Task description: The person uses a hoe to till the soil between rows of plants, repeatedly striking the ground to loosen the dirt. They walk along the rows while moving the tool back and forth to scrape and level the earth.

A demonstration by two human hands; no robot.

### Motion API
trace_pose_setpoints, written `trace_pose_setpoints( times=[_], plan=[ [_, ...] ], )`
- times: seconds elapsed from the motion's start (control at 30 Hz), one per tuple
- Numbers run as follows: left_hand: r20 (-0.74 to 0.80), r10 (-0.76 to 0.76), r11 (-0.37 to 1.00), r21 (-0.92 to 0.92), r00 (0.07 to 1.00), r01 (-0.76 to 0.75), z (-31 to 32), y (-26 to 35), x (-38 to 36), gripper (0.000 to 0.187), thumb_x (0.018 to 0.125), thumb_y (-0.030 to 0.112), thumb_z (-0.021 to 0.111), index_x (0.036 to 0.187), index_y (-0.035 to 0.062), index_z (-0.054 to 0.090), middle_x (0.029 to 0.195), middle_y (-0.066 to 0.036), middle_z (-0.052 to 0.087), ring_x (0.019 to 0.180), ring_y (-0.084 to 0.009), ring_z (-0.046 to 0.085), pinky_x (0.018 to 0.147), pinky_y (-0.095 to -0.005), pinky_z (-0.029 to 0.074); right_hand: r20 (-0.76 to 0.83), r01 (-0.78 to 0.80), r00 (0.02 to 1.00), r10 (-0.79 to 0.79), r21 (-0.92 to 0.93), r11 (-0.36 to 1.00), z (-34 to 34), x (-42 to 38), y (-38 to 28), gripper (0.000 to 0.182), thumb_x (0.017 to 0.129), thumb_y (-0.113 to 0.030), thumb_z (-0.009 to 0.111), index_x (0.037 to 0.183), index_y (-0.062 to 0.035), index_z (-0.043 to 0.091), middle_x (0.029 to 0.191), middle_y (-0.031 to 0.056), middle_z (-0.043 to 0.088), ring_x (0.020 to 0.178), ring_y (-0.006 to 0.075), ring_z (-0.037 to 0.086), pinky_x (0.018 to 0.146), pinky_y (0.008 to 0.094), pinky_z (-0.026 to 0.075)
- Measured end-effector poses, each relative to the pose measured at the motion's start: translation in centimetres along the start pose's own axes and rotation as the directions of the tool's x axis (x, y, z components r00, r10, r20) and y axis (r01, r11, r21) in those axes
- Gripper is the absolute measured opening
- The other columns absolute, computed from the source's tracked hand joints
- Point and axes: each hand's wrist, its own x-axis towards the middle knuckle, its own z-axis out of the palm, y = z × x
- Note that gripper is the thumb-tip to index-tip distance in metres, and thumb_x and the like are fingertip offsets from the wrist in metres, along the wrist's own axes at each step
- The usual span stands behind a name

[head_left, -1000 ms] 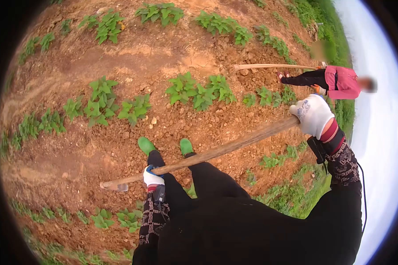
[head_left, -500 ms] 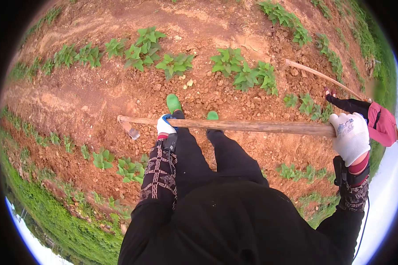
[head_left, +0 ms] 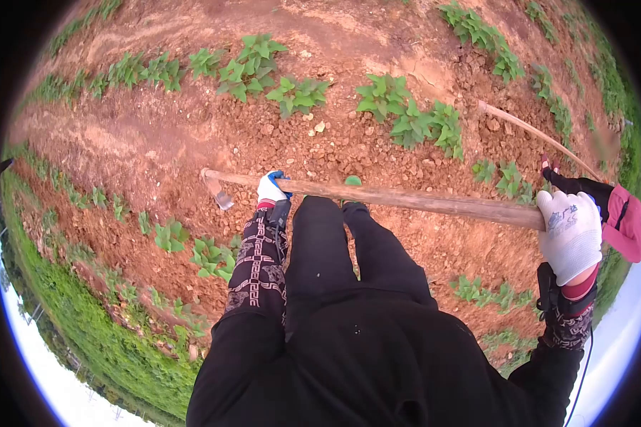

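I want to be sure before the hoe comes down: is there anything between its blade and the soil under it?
Nothing visible. The hoe blade hangs over bare red soil, with the seedlings off to the side. Left hand and right hand both grip the handle.

- Hoes: two. One hoe [head_left: 377, 198] with a wooden handle and metal blade is gripped by the person; a second hoe handle [head_left: 530, 135] belongs to a co-worker at the right edge.
- Gloved hands of the person: two, the left hand [head_left: 271, 188] and the right hand [head_left: 571, 231], both closed around the handle.
- Green shoes: one visible [head_left: 352, 181]; the other is hidden behind the leg.
- Co-workers: one, in a pink top [head_left: 623, 220], partly cut off.
- Seedling rows: at least three; individual plants too many to count reliably.
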Motion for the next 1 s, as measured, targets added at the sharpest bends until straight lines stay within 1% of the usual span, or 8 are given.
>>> trace_pose_setpoints(
  times=[0.3, 0.33, 0.67, 0.7, 0.8, 0.83, 0.9, 1.0],
  plan=[
    [0.009, -0.042, 0.986, 0.16, 0.999, 0.04, 0.9, -0.6, -0.6, 0.015, 0.081, 0.022, 0.055, 0.079, 0.0073, 0.054, 0.067, -0.012, 0.058, 0.054, -0.0268, 0.055, 0.044, -0.0387, 0.044, 0.055, -0.041, 0.998, 0.038, 0.062, 0.997, 2.0, -0.8, 0.2, 0.017, 0.068, -0.006, 0.062, 0.08, -0.0116, 0.052, 0.067, 0.0076, 0.051, 0.066, 0.0279, 0.055, 0.066, 0.0397, 0.041],
    [-0.02, -0.051, 0.991, 0.126, 0.999, 0.053, 1.7, -0.5, -2.0, 0.01, 0.079, 0.011, 0.056, 0.073, 0.0089, 0.049, 0.062, -0.004, 0.048, 0.056, -0.0201, 0.05, 0.055, -0.0332, 0.046, 0.063, -0.047, 0.997, 0.043, 0.055, 0.997, 2.0, -0.8, 0.2, 0.017, 0.067, -0.006, 0.063, 0.08, -0.0116, 0.052, 0.067, 0.0074, 0.052, 0.067, 0.0281, 0.055, 0.066, 0.0399, 0.041],
    [0.072, -0.023, 1.0, -0.014, 0.997, 0.024, 0.3, -1.2, 1.0, 0.009, 0.079, 0.012, 0.056, 0.074, 0.0061, 0.052, 0.064, -0.01, 0.054, 0.059, -0.0258, 0.056, 0.058, -0.0368, 0.05, -0.004, -0.052, 0.999, 0.052, 0.048, 0.997, 2.3, 0.1, 0.3, 0.024, 0.06, -0.002, 0.064, 0.079, -0.0105, 0.052, 0.067, 0.0088, 0.051, 0.069, 0.0293, 0.056, 0.068, 0.0407, 0.042],
    [0.121, 0.02, 1.0, 0.016, 0.992, -0.022, 0.2, -1.3, 0.8, 0.01, 0.079, 0.013, 0.057, 0.073, 0.0058, 0.052, 0.064, -0.01, 0.054, 0.059, -0.0258, 0.056, 0.06, -0.0369, 0.05, -0.009, -0.045, 0.999, 0.045, 0.053, 0.998, 2.4, 0.3, 0.2, 0.024, 0.06, -0.002, 0.064, 0.079, -0.0105, 0.052, 0.067, 0.0088, 0.051, 0.069, 0.0293, 0.056, 0.068, 0.0407, 0.042],
    [0.244, 0.252, 0.794, 0.501, 0.936, -0.344, -1.1, -1.8, 3.7, 0.012, 0.081, 0.013, 0.055, 0.074, 0.0045, 0.052, 0.065, -0.01, 0.054, 0.059, -0.0247, 0.056, 0.059, -0.0362, 0.05, 0.094, -0.092, 0.992, 0.084, 0.079, 0.993, 3.1, 0.3, 0.8, 0.028, 0.057, 0.0, 0.064, 0.08, -0.0101, 0.052, 0.072, 0.0088, 0.051, 0.073, 0.0308, 0.054, 0.068, 0.0406, 0.04],
    [0.177, 0.082, 0.956, 0.265, 0.981, -0.127, -0.4, -1.7, 2.2, 0.012, 0.083, 0.013, 0.052, 0.075, 0.0041, 0.053, 0.065, -0.009, 0.054, 0.059, -0.0238, 0.056, 0.059, -0.0359, 0.049, 0.087, -0.087, 0.993, 0.08, 0.08, 0.993, 3.4, 0.2, 1.0, 0.028, 0.057, 0.0, 0.064, 0.08, -0.0101, 0.052, 0.072, 0.0088, 0.051, 0.073, 0.0308, 0.054, 0.068, 0.0406, 0.04],
    [0.179, -0.007, 0.987, 0.157, 0.984, -0.022, -0.5, -2.0, 3.1, 0.012, 0.086, 0.013, 0.051, 0.079, 0.005, 0.055, 0.065, -0.007, 0.055, 0.058, -0.0222, 0.056, 0.057, -0.0346, 0.048, 0.156, -0.112, 0.982, 0.103, 0.054, 0.992, 3.8, 0.5, 1.1, 0.028, 0.056, 0.0, 0.064, 0.079, -0.01, 0.052, 0.072, 0.0089, 0.052, 0.073, 0.0315, 0.053, 0.067, 0.0409, 0.04],
    [0.088, 0.041, 0.996, 0.071, 0.995, -0.047, 0.3, -2.7, 1.9, 0.011, 0.088, 0.015, 0.055, 0.079, 0.0085, 0.055, 0.063, -0.003, 0.052, 0.054, -0.0188, 0.053, 0.052, -0.0305, 0.046, 0.155, -0.114, 0.982, 0.104, 0.059, 0.992, 3.5, 1.1, 0.7, 0.024, 0.058, -0.002, 0.065, 0.076, -0.0099, 0.052, 0.07, 0.0096, 0.053, 0.071, 0.0319, 0.054, 0.067, 0.0409, 0.041]
  ],
)
